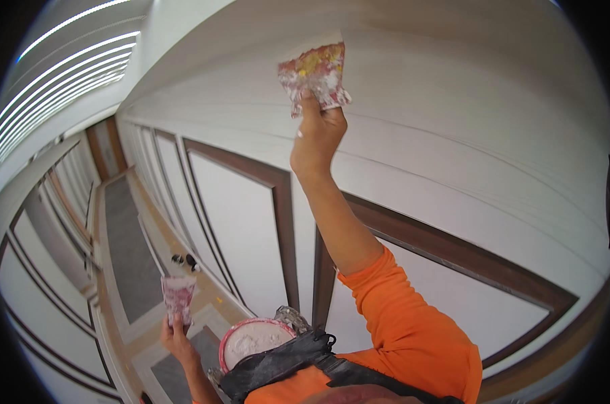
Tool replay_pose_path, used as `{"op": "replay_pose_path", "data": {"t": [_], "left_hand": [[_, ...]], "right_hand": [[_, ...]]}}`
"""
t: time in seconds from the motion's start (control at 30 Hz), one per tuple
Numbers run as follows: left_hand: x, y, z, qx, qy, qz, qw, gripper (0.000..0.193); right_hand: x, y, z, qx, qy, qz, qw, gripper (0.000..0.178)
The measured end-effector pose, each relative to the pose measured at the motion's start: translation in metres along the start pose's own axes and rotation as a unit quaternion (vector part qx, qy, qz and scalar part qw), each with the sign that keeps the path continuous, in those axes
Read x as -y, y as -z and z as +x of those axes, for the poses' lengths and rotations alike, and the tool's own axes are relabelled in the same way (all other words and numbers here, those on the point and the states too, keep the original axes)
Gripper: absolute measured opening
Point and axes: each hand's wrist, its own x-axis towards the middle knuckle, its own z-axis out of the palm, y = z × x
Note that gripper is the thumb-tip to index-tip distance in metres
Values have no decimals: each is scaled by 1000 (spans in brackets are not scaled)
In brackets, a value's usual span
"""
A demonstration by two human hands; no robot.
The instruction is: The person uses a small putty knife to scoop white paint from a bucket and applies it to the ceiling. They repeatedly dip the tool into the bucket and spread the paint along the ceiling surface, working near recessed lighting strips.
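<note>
My right hand [318,138] is raised high against the white wall [466,101], its fingers closed round a red flat putty spreader [315,77]. White and yellow filler smears cover the spreader's face, and its wide edge points up at the wall surface. Lower down at the left, my left hand [179,342] grips a second, smaller-looking reddish spreader [178,295], also smeared white. Between my left arm and body sits a bucket with a pink-red rim [236,329], holding whitish filler [259,337]. A dark strap [278,367] crosses my orange shirt in front of it.
Brown-framed wall panels [426,232] run along the wall below my raised arm. To the left, a long corridor with a grey floor strip [126,249] leads to a brown door [106,145]. Small dark objects [185,261] lie on the floor by the wall. Bright slats [69,81] line the ceiling.
</note>
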Motion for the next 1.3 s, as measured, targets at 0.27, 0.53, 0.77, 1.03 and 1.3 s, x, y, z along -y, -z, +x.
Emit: {"op": "replay_pose_path", "data": {"t": [0.27, 0.53, 0.77, 1.03, 1.3], "left_hand": [[-84, -35, -15, -11, 81, -140, 987, 37], [-94, -32, -11, -6, 98, -153, 983, 35], [-103, -38, -9, -8, 117, -139, 983, 36], [-110, -32, -15, -36, 60, -110, 992, 36], [-139, 8, -42, -253, -221, 278, 900, 26]], "right_hand": [[-30, -5, -171, 193, -368, 228, 880, 25], [-53, 1, -223, 430, -225, 52, 873, 24], [-71, 4, -216, 490, -50, 64, 868, 37], [-107, -10, -220, 527, 44, -64, 846, 42], [-81, -28, -272, 310, -682, 260, 610, 24]]}}
